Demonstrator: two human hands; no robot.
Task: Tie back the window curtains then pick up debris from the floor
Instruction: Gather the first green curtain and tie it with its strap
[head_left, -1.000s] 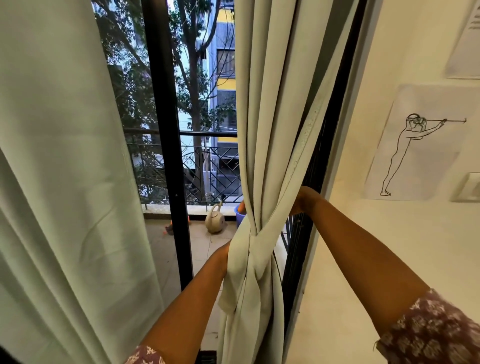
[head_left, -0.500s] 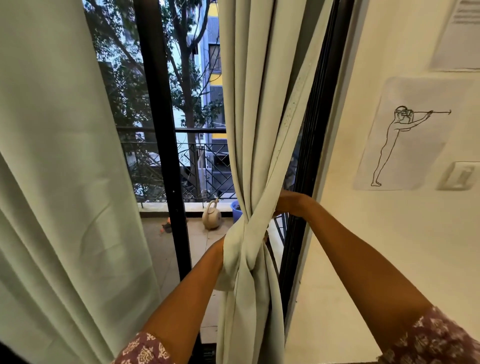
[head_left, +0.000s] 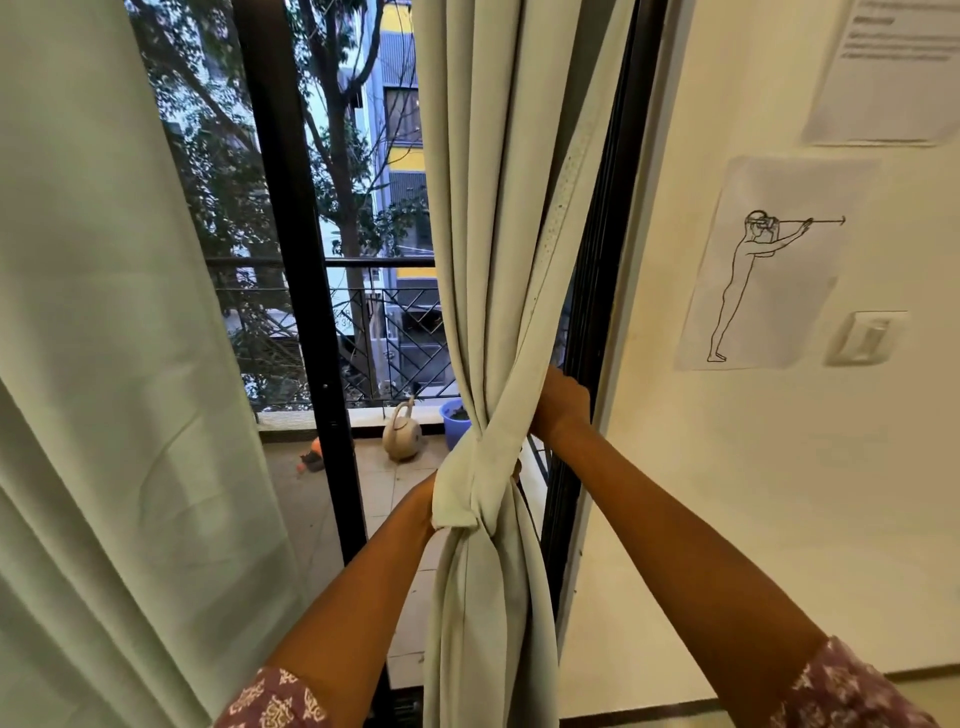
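Note:
The pale right curtain (head_left: 511, 208) hangs gathered into a narrow column beside the dark door frame (head_left: 597, 260). A knot of its own cloth (head_left: 470, 483) cinches it at waist height. My left hand (head_left: 423, 501) is mostly hidden behind the knot's folded end, at its left side. My right hand (head_left: 561, 402) reaches behind the curtain just above the knot, its fingers hidden by the cloth. The wide left curtain (head_left: 104, 338) hangs loose and untied.
Through the glass lies a tiled balcony with a beige watering can (head_left: 402, 436), a blue bucket (head_left: 454, 415) and a metal railing. The wall at right carries a line drawing (head_left: 763, 265), a printed sheet (head_left: 893, 67) and a switch (head_left: 867, 338).
The knot has drawn tighter and sits lower against my left hand. My right hand has dropped closer to the knot. The view has shifted slightly left.

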